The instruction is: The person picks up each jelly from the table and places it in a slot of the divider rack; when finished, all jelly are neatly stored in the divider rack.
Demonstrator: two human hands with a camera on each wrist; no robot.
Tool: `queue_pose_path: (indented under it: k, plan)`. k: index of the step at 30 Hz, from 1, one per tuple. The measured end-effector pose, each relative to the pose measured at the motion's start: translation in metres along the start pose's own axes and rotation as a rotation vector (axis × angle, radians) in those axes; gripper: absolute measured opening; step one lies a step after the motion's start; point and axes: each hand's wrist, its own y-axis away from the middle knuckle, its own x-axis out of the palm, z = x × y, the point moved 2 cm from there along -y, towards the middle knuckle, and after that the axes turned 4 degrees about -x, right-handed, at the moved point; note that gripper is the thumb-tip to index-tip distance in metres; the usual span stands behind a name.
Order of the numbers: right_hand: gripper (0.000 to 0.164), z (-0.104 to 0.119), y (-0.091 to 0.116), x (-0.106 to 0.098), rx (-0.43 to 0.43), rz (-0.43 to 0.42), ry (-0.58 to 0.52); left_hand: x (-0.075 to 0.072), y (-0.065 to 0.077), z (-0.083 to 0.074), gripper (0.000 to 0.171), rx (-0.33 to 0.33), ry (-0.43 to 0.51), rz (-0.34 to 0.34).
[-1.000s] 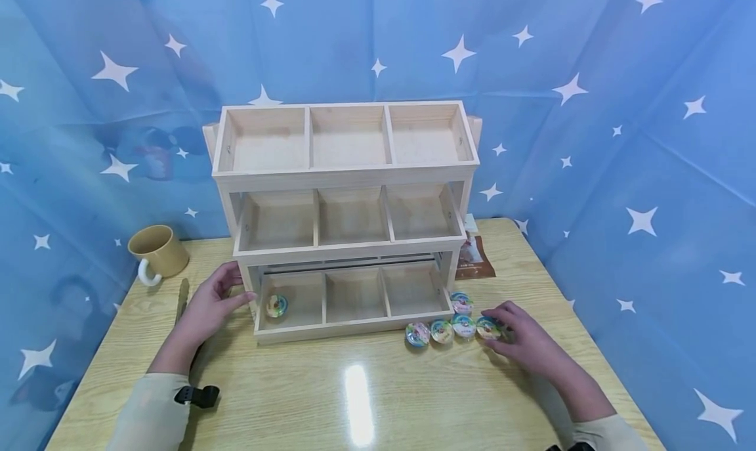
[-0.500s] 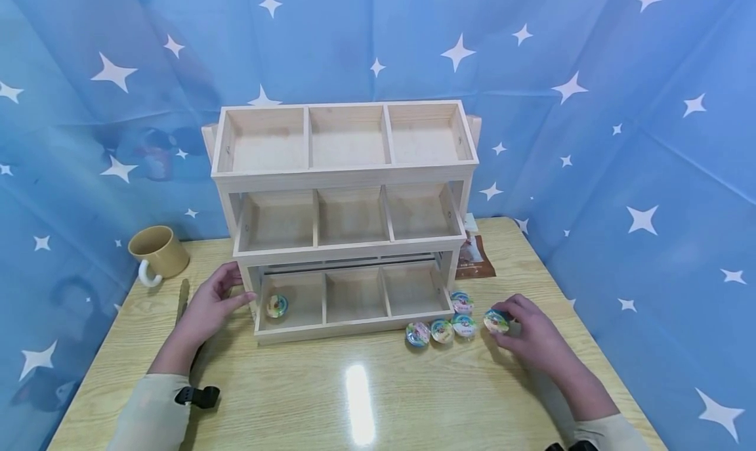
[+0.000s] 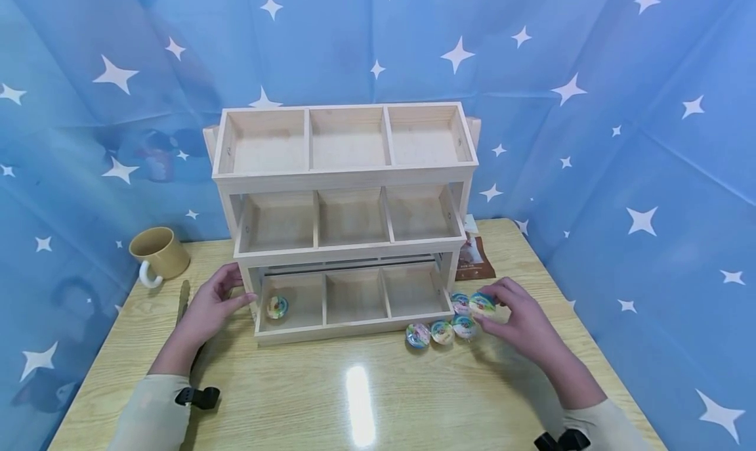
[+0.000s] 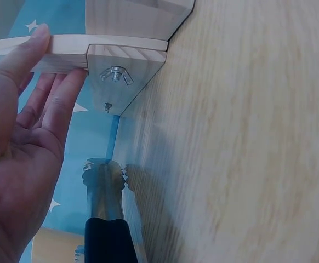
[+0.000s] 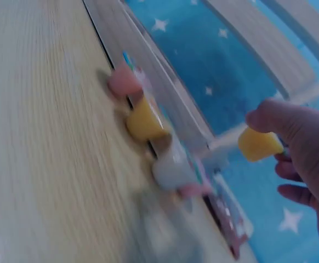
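In the head view, my right hand (image 3: 522, 323) pinches a jelly cup (image 3: 482, 304) between thumb and fingers, raised beside the rack's lower right corner. Its yellow body (image 5: 258, 144) shows in the right wrist view. Below and left of it stand several more jelly cups, among them a pink one (image 5: 124, 82), a yellow one (image 5: 147, 120) and a white one (image 5: 173, 169). My left hand (image 3: 209, 310) grips the left side of the three-tier wooden rack (image 3: 345, 178), thumb over a bar and fingers under it. One jelly cup (image 3: 276, 306) lies in the bottom tier's left compartment.
A tan mug (image 3: 159, 251) with a white handle stands at the back left. Near my left forearm lies a metal utensil (image 4: 106, 189) with scalloped tips and a black handle. A brown packet (image 3: 475, 259) sits behind the rack's right side. A starry blue curtain surrounds the table.
My right hand has lifted the yellow jelly cup off the table, first drawing it right, then up and left towards the rack. The left hand stays on the rack.
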Motion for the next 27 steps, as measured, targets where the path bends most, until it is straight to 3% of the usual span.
queue_pose_path:
  k: [12, 22, 27]
  plan:
    - [0.044, 0.047, -0.051, 0.04, -0.084, 0.104, -0.137, 0.002, 0.0, 0.002, 0.067, -0.017, 0.031, 0.014]
    - [0.049, 0.088, -0.086, 0.1, -0.164, 0.187, -0.252, -0.001, -0.002, 0.003, 0.069, -0.019, 0.034, 0.01]
    - [0.051, 0.106, -0.107, 0.121, -0.231, 0.243, -0.218, -0.001, -0.002, 0.004, 0.07, -0.017, 0.054, 0.019]
